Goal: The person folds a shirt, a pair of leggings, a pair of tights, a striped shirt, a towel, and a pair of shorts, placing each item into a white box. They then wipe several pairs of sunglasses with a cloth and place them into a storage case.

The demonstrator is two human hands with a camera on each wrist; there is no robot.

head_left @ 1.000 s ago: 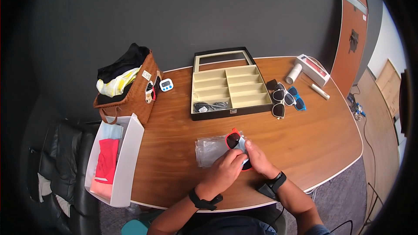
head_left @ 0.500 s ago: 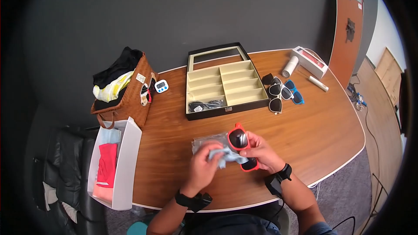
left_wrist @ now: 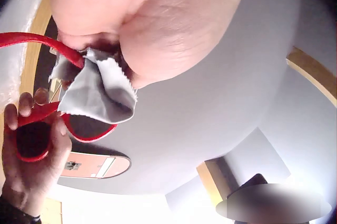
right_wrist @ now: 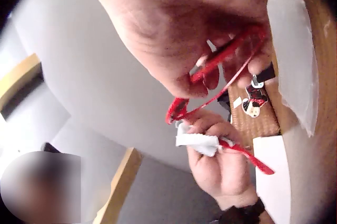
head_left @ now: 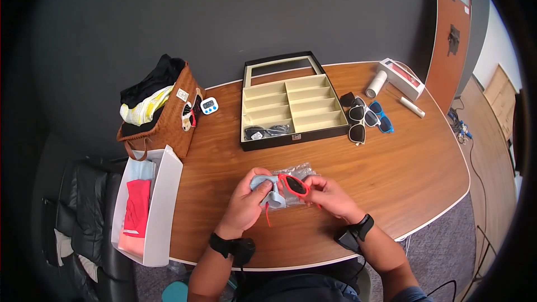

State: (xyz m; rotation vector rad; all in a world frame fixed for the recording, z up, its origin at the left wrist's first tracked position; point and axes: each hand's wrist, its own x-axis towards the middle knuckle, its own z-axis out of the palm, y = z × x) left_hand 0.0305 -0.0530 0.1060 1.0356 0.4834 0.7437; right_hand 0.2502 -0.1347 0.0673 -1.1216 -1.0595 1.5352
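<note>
Red-framed sunglasses (head_left: 295, 185) with dark lenses are held up between both hands, close over the near part of the table. My left hand (head_left: 241, 204) grips a light blue cloth (left_wrist: 97, 95) folded around one temple arm, whose red end sticks out below the fingers. At the other end, my right hand (head_left: 335, 197) holds the frame by the far lens, with its fingers around the rim in the right wrist view. Beneath the hands lies a clear plastic bag (head_left: 302, 171), partly covered by them.
A black case (head_left: 321, 135) with cream compartments stands open behind the hands, eyewear in its front left slot. White sunglasses (head_left: 357, 133) and blue sunglasses (head_left: 385, 124) lie right of it. At left are a wicker basket (head_left: 178, 128), a timer (head_left: 208, 105) and a white box (head_left: 159, 240) of cloths.
The cloth has gone from the lens area to a temple arm, now in the left hand's grip. The sunglasses have turned and shifted left, and the right hand has moved to the far lens.
</note>
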